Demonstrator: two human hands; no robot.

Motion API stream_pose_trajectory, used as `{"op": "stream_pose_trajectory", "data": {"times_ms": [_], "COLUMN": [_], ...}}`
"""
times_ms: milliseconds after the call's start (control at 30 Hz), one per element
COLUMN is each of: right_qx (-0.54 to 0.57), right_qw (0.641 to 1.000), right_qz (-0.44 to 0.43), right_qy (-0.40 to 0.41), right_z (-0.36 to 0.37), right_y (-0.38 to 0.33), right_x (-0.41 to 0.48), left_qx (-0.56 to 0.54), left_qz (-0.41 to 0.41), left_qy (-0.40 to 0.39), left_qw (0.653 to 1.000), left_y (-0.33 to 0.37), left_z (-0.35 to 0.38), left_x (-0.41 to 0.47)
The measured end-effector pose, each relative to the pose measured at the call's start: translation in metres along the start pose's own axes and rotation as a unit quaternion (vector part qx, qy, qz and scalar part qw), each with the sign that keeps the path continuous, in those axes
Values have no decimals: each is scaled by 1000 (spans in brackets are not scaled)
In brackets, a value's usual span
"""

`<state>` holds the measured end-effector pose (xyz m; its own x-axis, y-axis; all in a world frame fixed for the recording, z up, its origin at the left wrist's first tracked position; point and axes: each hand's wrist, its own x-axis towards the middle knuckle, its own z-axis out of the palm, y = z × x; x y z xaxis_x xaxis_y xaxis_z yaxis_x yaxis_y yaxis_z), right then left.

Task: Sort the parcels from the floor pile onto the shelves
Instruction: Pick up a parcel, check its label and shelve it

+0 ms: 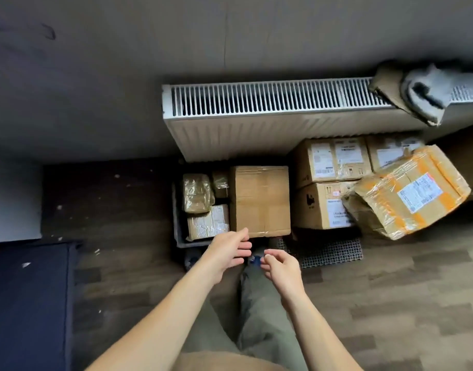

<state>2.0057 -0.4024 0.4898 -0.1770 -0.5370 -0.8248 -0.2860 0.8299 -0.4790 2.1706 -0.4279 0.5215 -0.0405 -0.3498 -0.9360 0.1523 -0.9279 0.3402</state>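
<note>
Both arms stretched fwd. L hand (230, 250) fingers straight, empty, tips at near edge of plain box (261, 200). R hand (279, 266) loosely curled, empty, just nearer.

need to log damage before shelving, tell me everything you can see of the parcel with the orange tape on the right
The parcel is a brown cardboard box bound in orange tape strips under glossy clear tape, with a white printed label on its upturned face. Its lower left end looks crumpled. It sits tilted, leaning on the stacked boxes below the radiator. Neither the left hand nor the right hand touches it.
</note>
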Motion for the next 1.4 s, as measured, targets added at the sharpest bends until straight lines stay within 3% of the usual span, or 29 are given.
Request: {"op": "stream_pose_trajectory", "data": {"times_ms": [200, 433, 767, 1000, 1400], "right_qx": [-8, -72, -133, -105, 26], "right_qw": [996, 996, 990, 994, 999], "right_qz": [33, 39, -44, -14, -16], "right_qy": [-77, -42, -2, -33, 9], "right_z": [11, -14, -27, -29, -36], "right_y": [29, 36, -26, -21, -5], "right_x": [97, 219, 345, 361, 302], "left_qx": [-71, 16, 41, -17, -152], "left_qz": [-32, -63, 26, 9, 29], "left_qy": [78, 101, 199, 149, 157], "left_qw": [994, 993, 979, 989, 975], "left_y": [-1, -19, 33, 29, 3], "left_z": [20, 41, 25, 33, 18], "left_x": [85, 192, 278, 287, 231]}}
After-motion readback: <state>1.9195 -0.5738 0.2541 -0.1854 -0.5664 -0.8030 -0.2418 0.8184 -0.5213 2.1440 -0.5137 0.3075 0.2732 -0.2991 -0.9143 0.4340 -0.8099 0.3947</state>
